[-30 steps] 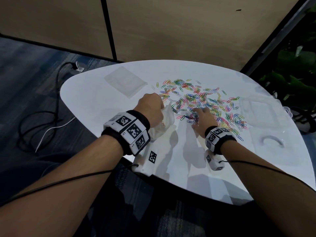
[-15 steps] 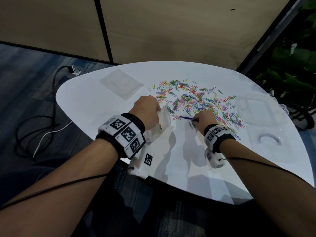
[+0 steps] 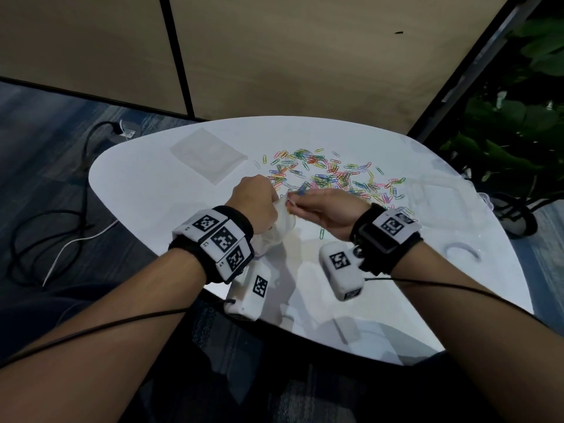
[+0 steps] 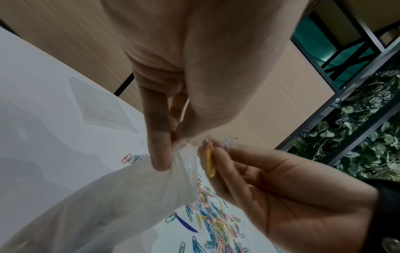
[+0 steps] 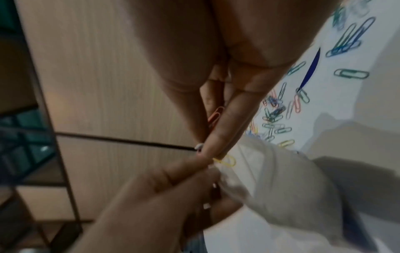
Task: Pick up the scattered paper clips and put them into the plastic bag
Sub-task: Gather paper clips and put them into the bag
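Observation:
Many coloured paper clips [image 3: 332,175] lie scattered over the far middle of the white table [image 3: 146,190]. My left hand [image 3: 254,203] pinches the rim of a clear plastic bag [image 3: 279,230] and holds it up above the table. My right hand [image 3: 323,209] is turned palm up right beside the bag's mouth, pinching a few paper clips. A yellow clip [image 4: 210,160] shows between its fingertips, with an orange one [image 5: 215,118] further back. In the left wrist view the bag [image 4: 108,196] hangs below my left thumb.
A second flat clear bag [image 3: 207,154] lies at the table's far left. A clear plastic box [image 3: 439,199] and its lid [image 3: 460,251] sit at the right. A single green clip [image 3: 322,232] lies near my right wrist. Cables trail on the floor at left; plants stand at right.
My right hand left the clip pile with clips pinched, swung left and turned palm up at the bag's mouth. The left hand raised the bag slightly.

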Action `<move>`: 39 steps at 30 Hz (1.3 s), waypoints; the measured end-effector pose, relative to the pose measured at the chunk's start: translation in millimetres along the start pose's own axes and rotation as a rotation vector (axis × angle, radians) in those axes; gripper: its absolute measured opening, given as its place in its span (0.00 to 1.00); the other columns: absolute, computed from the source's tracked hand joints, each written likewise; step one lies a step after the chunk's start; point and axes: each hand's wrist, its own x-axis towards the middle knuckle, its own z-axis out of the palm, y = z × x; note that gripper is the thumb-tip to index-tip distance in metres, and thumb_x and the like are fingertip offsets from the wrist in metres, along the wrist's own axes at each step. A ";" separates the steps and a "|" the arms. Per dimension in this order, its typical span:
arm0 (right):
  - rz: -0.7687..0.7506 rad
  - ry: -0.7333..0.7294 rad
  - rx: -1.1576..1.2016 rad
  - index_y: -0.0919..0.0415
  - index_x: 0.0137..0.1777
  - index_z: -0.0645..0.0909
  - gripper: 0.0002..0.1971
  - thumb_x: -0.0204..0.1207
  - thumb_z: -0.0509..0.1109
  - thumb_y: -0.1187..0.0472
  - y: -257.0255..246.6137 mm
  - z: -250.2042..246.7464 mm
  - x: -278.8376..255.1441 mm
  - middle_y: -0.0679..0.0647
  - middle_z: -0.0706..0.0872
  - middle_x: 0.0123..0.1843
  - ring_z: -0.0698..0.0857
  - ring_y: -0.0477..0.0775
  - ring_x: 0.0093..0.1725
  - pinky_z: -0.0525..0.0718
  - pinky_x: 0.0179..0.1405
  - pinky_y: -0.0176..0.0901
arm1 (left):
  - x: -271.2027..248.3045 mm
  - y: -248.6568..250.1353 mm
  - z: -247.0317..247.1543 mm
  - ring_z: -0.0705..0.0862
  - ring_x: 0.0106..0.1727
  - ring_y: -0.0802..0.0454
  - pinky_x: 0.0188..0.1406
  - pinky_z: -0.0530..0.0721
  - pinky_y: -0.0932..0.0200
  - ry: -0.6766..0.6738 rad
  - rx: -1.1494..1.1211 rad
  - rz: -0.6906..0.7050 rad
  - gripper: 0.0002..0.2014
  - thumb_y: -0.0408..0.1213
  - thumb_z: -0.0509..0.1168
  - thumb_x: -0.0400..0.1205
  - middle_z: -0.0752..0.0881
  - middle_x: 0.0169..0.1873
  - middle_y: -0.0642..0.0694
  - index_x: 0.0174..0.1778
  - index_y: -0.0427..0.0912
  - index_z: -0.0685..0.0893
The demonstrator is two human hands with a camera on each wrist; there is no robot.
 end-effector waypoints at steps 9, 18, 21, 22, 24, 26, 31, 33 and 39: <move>-0.249 0.238 -0.800 0.55 0.34 0.91 0.08 0.69 0.75 0.68 33.7 18.2 4.4 0.63 0.92 0.38 0.92 0.65 0.43 0.91 0.49 0.58 | 0.4 -0.1 4.9 0.92 0.48 0.36 0.55 0.92 0.45 -0.016 -0.074 0.032 0.13 0.25 0.65 0.77 0.92 0.45 0.36 0.48 0.41 0.94; -0.306 0.060 -0.857 0.66 0.50 0.88 0.13 0.78 0.63 0.76 3.5 12.6 -8.6 0.62 0.91 0.46 0.92 0.59 0.41 0.92 0.45 0.51 | 0.2 -0.7 0.2 0.92 0.49 0.38 0.56 0.92 0.47 0.005 -0.037 0.021 0.16 0.24 0.64 0.78 0.92 0.46 0.36 0.54 0.40 0.93; -0.385 0.266 -0.873 0.61 0.48 0.89 0.15 0.79 0.62 0.73 -6.4 -20.7 -1.2 0.59 0.92 0.47 0.92 0.57 0.43 0.91 0.49 0.56 | -0.6 -3.1 -2.6 0.93 0.49 0.36 0.57 0.91 0.47 0.021 -0.026 0.015 0.17 0.22 0.60 0.78 0.92 0.49 0.35 0.54 0.35 0.92; -0.396 0.352 -1.073 0.57 0.53 0.89 0.14 0.81 0.62 0.69 -2.5 -37.0 3.6 0.57 0.91 0.54 0.91 0.56 0.50 0.89 0.56 0.57 | -1.3 -3.4 -2.6 0.92 0.49 0.36 0.58 0.91 0.47 0.025 -0.024 0.014 0.16 0.22 0.60 0.79 0.92 0.51 0.35 0.55 0.34 0.92; -0.296 0.312 -1.617 0.52 0.72 0.79 0.17 0.85 0.59 0.59 18.9 -64.7 10.4 0.54 0.79 0.75 0.79 0.57 0.72 0.77 0.74 0.55 | -1.8 -3.5 -3.3 0.92 0.50 0.36 0.59 0.90 0.48 0.029 -0.016 0.020 0.15 0.23 0.61 0.80 0.91 0.54 0.35 0.54 0.34 0.91; -0.238 0.075 -1.967 0.51 0.82 0.65 0.23 0.87 0.53 0.55 49.4 -86.6 14.2 0.54 0.60 0.86 0.62 0.59 0.84 0.66 0.80 0.56 | -1.2 -4.0 -3.0 0.92 0.52 0.37 0.58 0.90 0.50 0.022 0.003 0.028 0.13 0.23 0.63 0.79 0.92 0.54 0.36 0.52 0.36 0.91; -0.202 0.128 -2.148 0.57 0.86 0.47 0.30 0.87 0.50 0.52 80.6 -131.4 15.4 0.56 0.46 0.88 0.48 0.63 0.86 0.55 0.83 0.61 | 3.0 -3.5 -4.6 0.90 0.54 0.38 0.47 0.87 0.55 -0.003 0.043 0.022 0.14 0.22 0.66 0.75 0.92 0.49 0.36 0.50 0.36 0.93; -0.152 0.250 -2.159 0.54 0.86 0.46 0.29 0.87 0.48 0.51 78.9 -147.4 15.2 0.55 0.44 0.88 0.47 0.67 0.86 0.56 0.82 0.65 | 3.2 -2.2 -3.8 0.90 0.53 0.39 0.50 0.89 0.53 -0.011 0.063 0.026 0.11 0.22 0.66 0.75 0.92 0.49 0.36 0.46 0.36 0.92; -0.123 0.385 -1.982 0.57 0.78 0.69 0.26 0.80 0.67 0.65 63.8 -168.7 28.5 0.60 0.69 0.79 0.80 0.66 0.66 0.84 0.59 0.55 | 4.1 -2.1 1.3 0.90 0.57 0.39 0.50 0.87 0.54 0.003 0.084 0.038 0.11 0.22 0.67 0.75 0.92 0.53 0.37 0.46 0.38 0.91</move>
